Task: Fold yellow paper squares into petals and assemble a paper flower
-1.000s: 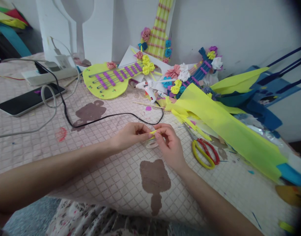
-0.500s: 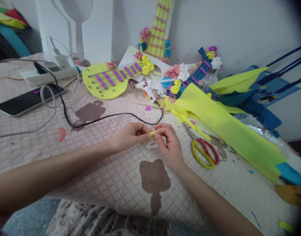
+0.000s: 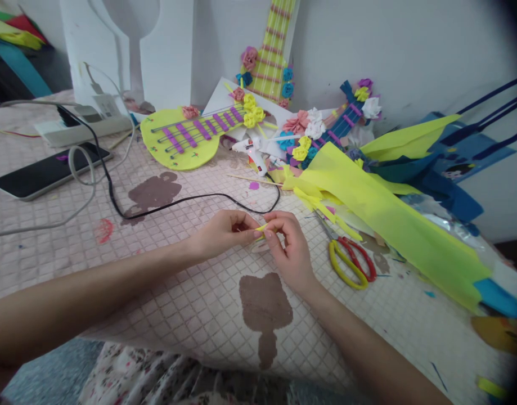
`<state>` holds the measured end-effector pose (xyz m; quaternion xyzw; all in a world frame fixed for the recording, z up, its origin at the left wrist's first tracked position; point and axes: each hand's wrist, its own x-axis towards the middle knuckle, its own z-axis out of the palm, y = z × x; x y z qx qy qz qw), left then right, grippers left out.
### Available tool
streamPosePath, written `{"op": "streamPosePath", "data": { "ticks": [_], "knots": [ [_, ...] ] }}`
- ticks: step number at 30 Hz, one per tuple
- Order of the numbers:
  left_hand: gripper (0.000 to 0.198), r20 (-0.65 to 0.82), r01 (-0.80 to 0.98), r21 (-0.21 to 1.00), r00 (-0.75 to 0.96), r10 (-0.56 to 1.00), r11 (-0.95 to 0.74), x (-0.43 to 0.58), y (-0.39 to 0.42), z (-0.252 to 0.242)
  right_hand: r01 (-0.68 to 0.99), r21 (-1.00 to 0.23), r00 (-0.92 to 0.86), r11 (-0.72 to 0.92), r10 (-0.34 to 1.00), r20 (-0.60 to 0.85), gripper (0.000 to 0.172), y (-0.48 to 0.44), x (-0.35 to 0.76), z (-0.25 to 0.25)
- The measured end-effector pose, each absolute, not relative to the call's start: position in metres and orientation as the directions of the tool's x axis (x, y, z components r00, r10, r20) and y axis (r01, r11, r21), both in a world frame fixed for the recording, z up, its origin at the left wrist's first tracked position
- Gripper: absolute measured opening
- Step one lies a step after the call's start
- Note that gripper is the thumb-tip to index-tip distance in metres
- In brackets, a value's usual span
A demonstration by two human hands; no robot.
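Both hands meet over the middle of the table, pinching one small yellow strip of paper [image 3: 261, 229] between the fingertips. My left hand [image 3: 224, 234] has it from the left, thumb and fingers closed. My right hand [image 3: 290, 247] grips the other end from the right; the fingers hide much of the strip. Just below the fingertips a pale ring-like shape shows on the tablecloth, partly covered. To the right lie scissors [image 3: 349, 261] with one yellow and one red handle. Beyond the hands rests a white glue gun [image 3: 256, 156] with a black cord.
A yellow paper guitar [image 3: 182, 140] decorated with paper flowers lies at the back. Long yellow crepe paper [image 3: 380, 214] stretches along the right. A black phone [image 3: 47, 169], a power strip [image 3: 85, 129] and cables occupy the left. A wooden stick [image 3: 252, 179] lies near the glue gun.
The hands stay in almost the same place, with the yellow strip still pinched between them. Only slight finger movement shows; the objects on the table have not moved.
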<state>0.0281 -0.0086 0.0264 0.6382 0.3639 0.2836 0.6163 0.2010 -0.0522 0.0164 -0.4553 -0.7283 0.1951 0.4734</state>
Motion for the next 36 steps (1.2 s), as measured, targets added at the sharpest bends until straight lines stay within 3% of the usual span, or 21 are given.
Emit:
{"op": "streamPosePath", "data": {
  "ticks": [6, 13, 22, 29, 36],
  "knots": [
    [0.029, -0.066, 0.114, 0.993, 0.591, 0.804, -0.003, 0.027, -0.008, 0.027, 0.445, -0.756, -0.129, 0.480, 0.870, 0.476, 0.005, -0.052, 0.199, 0.012],
    [0.028, -0.048, 0.115, 0.993, 0.605, 0.795, -0.028, 0.027, -0.006, 0.024, 0.385, -0.824, -0.095, 0.415, 0.906, 0.411, 0.014, -0.052, 0.200, 0.010],
    [0.022, 0.041, 0.190, 0.956, 0.664, 0.746, -0.222, 0.022, -0.005, 0.033, 0.034, -0.998, -0.192, 0.059, 0.980, 0.052, 0.032, -0.045, 0.211, 0.013],
    [0.023, -0.051, 0.172, 0.981, 0.680, 0.732, -0.091, 0.023, -0.005, 0.030, -0.079, -0.994, -0.200, -0.078, 0.978, -0.061, 0.021, -0.047, 0.213, 0.015],
    [0.024, -0.106, 0.210, 0.976, 0.671, 0.734, -0.050, 0.021, -0.003, 0.029, -0.119, -0.991, -0.202, -0.057, 0.979, -0.032, 0.014, -0.047, 0.214, 0.015]
  ]
}}
